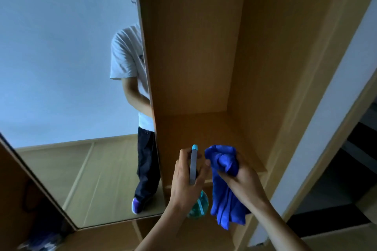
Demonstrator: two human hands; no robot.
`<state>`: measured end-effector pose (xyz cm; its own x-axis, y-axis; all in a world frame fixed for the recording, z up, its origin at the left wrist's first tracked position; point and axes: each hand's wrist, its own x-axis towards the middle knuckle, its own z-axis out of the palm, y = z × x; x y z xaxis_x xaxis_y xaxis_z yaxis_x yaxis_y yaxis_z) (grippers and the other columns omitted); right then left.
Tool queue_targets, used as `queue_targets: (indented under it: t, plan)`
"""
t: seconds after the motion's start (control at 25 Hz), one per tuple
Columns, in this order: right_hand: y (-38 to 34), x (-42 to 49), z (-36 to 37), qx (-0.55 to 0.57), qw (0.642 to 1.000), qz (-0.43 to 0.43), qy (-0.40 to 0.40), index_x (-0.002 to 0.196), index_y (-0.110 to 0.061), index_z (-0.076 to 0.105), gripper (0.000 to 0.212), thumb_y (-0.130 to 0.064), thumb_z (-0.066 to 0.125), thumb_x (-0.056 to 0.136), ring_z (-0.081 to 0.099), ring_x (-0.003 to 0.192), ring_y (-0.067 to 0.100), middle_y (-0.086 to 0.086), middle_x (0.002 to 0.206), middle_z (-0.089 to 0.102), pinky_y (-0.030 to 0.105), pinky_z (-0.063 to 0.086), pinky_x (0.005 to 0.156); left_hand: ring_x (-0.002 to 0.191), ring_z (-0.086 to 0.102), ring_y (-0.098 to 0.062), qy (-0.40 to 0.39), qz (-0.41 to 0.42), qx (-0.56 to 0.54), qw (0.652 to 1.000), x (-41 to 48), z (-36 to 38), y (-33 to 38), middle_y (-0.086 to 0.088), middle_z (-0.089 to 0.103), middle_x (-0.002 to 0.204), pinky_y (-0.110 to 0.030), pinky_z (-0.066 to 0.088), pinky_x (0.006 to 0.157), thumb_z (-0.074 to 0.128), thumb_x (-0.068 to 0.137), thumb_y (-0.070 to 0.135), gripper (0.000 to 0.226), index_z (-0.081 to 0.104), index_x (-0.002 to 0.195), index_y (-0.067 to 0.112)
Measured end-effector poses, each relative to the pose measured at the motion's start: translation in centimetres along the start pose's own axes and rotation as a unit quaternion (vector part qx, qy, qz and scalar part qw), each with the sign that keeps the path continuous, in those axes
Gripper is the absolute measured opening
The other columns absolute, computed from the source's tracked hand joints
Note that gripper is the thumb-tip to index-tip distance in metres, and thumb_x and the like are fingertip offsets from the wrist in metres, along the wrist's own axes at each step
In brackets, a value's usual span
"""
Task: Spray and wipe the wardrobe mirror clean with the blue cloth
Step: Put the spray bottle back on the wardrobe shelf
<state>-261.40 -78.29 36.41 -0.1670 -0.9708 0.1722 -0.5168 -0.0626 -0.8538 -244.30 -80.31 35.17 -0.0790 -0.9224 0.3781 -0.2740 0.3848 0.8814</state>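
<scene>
Left hand (183, 181) grips spray bottle (192, 167), slim grey head pointing away, round teal body below; right hand (247, 180) clutches bunched, drooping blue cloth (223, 195).

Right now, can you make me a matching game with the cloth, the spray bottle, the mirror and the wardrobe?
Things:
1. cloth
2. spray bottle
3. mirror
4. wardrobe

Clues:
A. held in the left hand
B. brown wood, standing open
C. gripped in the right hand
D. shows a person's reflection

Pairs: 1-C, 2-A, 3-D, 4-B
</scene>
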Motion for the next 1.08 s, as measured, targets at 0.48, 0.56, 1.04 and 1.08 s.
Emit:
queue_targets:
  t: [0.48, 0.56, 1.04, 1.08]
  plan:
    - [5.1, 6.1, -0.6, -0.006, 0.998, 0.046, -0.039, 0.114, -0.026, 0.054, 0.029, -0.027, 0.073, 0.091, 0.063, 0.082, 0.002, -0.005, 0.095, 0.066, 0.008, 0.043, 0.06, 0.078, 0.063, -0.01, -0.004, -0.058, 0.021, 0.998, 6.1, 5.3, -3.2, 0.006, 0.061, 0.099, -0.026, 0.056, 0.061, 0.064, 0.095, 0.045, 0.035, 0.043, 0.119, 0.032]
    - [5.4, 7.3, 0.2, 0.008, 0.997, 0.056, -0.044, 0.116, -0.027, 0.055, 0.031, -0.025, 0.073, 0.091, 0.062, 0.087, 0.0, -0.009, 0.098, 0.064, 0.009, 0.044, 0.063, 0.085, 0.063, -0.009, -0.014, -0.077, 0.02, 0.997, 7.1, 5.6, -4.3, 0.007, 0.06, 0.105, -0.024, 0.052, 0.064, 0.061, 0.095, 0.052, 0.039, 0.039, 0.124, 0.038]
    - [7.2, 13.1, 4.3, 0.004, 0.994, 0.095, -0.051, 0.12, -0.03, 0.05, 0.04, -0.022, 0.074, 0.09, 0.058, 0.09, 0.003, -0.012, 0.102, 0.059, 0.004, 0.042, 0.066, 0.071, 0.062, -0.022, 0.006, -0.133, -0.064, 0.989, 12.1, 7.4, -9.6, -0.005, 0.061, 0.082, -0.045, 0.053, 0.064, 0.061, 0.09, 0.052, 0.049, 0.04, 0.132, 0.037]
    - [7.6, 13.3, 4.5, 0.009, 0.993, 0.103, -0.054, 0.12, -0.031, 0.049, 0.04, -0.023, 0.074, 0.09, 0.059, 0.092, 0.004, -0.012, 0.103, 0.059, 0.006, 0.042, 0.068, 0.071, 0.061, -0.029, 0.012, -0.119, -0.076, 0.99, 12.3, 7.6, -10.2, -0.01, 0.06, 0.081, -0.049, 0.051, 0.063, 0.063, 0.091, 0.048, 0.049, 0.041, 0.132, 0.033]
